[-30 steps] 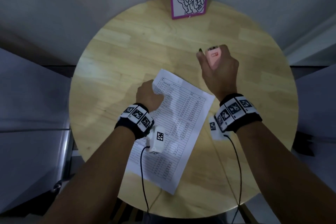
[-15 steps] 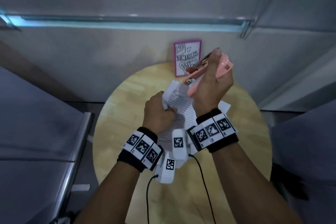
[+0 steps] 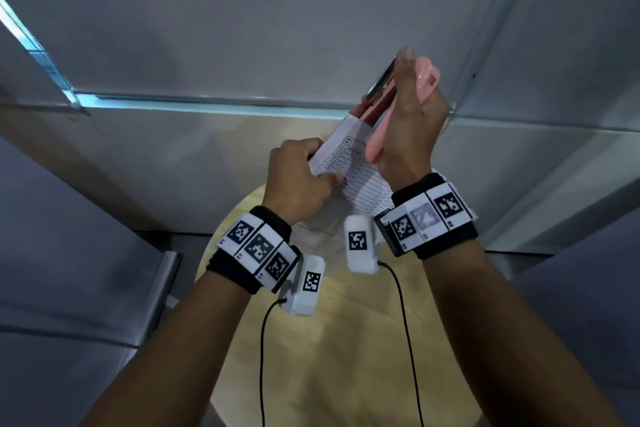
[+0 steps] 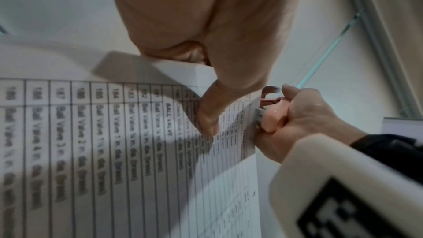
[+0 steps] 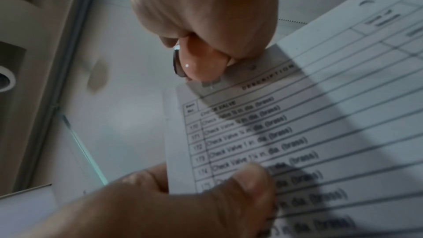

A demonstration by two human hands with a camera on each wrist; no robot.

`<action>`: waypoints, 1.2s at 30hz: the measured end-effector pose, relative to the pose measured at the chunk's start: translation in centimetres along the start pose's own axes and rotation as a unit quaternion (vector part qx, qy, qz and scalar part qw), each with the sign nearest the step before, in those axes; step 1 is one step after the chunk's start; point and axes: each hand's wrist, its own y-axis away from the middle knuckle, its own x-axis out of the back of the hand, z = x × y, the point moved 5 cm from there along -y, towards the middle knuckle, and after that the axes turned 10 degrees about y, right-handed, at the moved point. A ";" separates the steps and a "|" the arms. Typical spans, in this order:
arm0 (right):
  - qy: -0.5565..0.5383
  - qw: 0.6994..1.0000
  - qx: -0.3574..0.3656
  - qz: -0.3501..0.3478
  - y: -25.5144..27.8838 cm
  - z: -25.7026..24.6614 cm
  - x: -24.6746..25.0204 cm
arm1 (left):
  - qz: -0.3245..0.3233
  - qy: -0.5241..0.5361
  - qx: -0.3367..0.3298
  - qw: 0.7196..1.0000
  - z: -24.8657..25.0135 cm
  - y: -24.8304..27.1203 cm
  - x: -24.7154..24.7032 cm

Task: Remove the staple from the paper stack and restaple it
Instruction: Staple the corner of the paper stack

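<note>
A white paper stack (image 3: 349, 177) printed with a table is held up in the air above the round wooden table (image 3: 332, 340). My left hand (image 3: 298, 177) pinches the stack's left edge, thumb on the front sheet (image 4: 208, 115). My right hand (image 3: 408, 128) grips a pink stapler (image 3: 381, 121), whose nose sits over the stack's top corner (image 5: 201, 71). In the left wrist view the stapler (image 4: 272, 115) meets the paper's edge (image 4: 251, 129). The corner between the stapler's arms is hidden. No staple is visible.
Grey partition walls (image 3: 311, 28) with a pale glass strip (image 3: 207, 104) rise behind the table. Cables (image 3: 405, 322) hang from both wrist cameras over the tabletop. Grey surfaces (image 3: 69, 288) flank the table left and right.
Both hands have lifted the paper stack off the table to chest height. The right hand brought the stapler from above the table to the stack's top corner. The head view has tilted upward.
</note>
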 end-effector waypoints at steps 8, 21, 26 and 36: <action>-0.024 1.000 0.000 -0.018 1.0 -3.6 -0.7 | -0.004 -0.026 -0.024 0.999 2.8 0.9 1.9; 0.030 0.998 0.060 -0.020 2.6 -7.7 -2.3 | 0.000 -0.068 -0.055 0.996 6.2 1.8 3.7; 0.040 0.995 0.083 -0.032 2.9 -8.2 -3.3 | 0.003 -0.073 -0.058 0.996 6.4 1.9 4.2; 0.046 0.987 0.109 -0.111 2.5 -7.8 -5.0 | 0.006 -0.057 -0.047 0.997 5.0 1.1 5.0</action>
